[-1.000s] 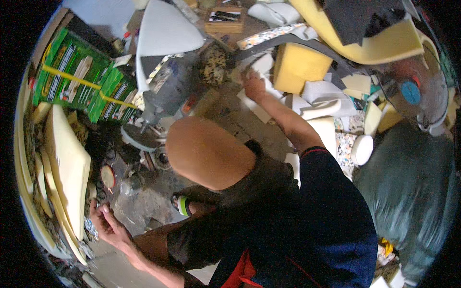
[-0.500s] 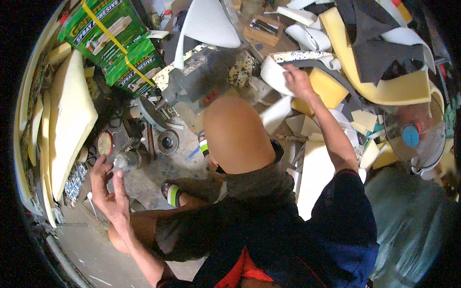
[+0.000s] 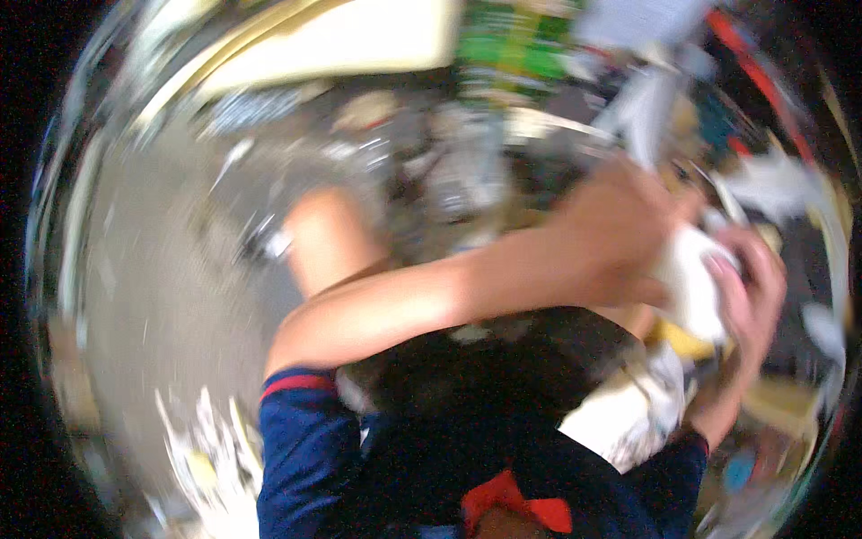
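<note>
A white foam piece (image 3: 697,280) stands between my hands at the right, its outline smeared by motion. My right hand (image 3: 756,283) is closed round its right side, with the fingers curled over it. My left arm stretches across my lap, and my left hand (image 3: 620,235) is against or just beside the foam's left side. Blur hides the left fingers, so their grip cannot be made out. Below the foam shows a bit of yellow foam (image 3: 681,340).
Large cream foam sheets (image 3: 341,45) lean at the far left, with green boxes (image 3: 507,54) beside them. Clear containers (image 3: 453,180) stand on the floor beyond my left arm. White strips (image 3: 211,449) lie at the near left. My bent knee (image 3: 328,225) rises ahead.
My left hand has swung from the far left across to the white foam piece in my right hand. The view has turned left, and everything is blurred.
</note>
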A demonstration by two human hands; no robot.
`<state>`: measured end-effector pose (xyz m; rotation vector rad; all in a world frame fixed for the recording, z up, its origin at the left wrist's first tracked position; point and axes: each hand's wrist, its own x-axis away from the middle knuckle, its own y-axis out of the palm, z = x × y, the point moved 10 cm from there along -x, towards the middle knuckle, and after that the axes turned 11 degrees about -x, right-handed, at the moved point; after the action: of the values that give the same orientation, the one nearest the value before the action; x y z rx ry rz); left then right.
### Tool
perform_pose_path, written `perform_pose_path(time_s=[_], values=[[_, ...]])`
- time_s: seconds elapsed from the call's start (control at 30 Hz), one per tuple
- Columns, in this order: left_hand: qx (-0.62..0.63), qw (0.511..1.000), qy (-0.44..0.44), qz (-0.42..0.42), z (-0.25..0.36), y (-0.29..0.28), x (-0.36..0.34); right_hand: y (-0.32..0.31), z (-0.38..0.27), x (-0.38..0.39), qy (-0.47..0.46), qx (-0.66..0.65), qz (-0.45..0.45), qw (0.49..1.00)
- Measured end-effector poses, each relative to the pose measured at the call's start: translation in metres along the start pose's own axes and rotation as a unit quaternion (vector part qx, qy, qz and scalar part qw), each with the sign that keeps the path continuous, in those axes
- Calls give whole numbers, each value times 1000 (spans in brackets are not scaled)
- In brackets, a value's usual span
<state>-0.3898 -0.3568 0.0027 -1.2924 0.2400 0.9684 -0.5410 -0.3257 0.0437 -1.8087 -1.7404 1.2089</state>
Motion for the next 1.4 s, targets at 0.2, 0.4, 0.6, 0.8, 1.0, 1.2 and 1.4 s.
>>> perform_pose_path(time_s=[0.2,0.4,0.6,0.8,1.0,1.2,1.4], values=[[45,990,-125,-45,-23,-4,85,91,-37,-6,-62,-8,-212,975],[45,933,-334,-122,-50,-19,202,206,-64,-1,-115,-84,-361,922],[27,910,-409,64,-60,-65,268,295,-94,-28,-102,-179,-399,894],[-13,819,-538,198,-67,-90,325,380,-104,-39,-124,-189,-363,904],[-60,774,-593,212,-47,-96,357,421,-39,-117,-88,-84,-244,962],[1,767,-634,-95,-81,27,367,448,-12,-112,39,-302,-237,923],[162,705,-644,249,-107,-10,382,482,-48,-56,178,-578,-347,717]])
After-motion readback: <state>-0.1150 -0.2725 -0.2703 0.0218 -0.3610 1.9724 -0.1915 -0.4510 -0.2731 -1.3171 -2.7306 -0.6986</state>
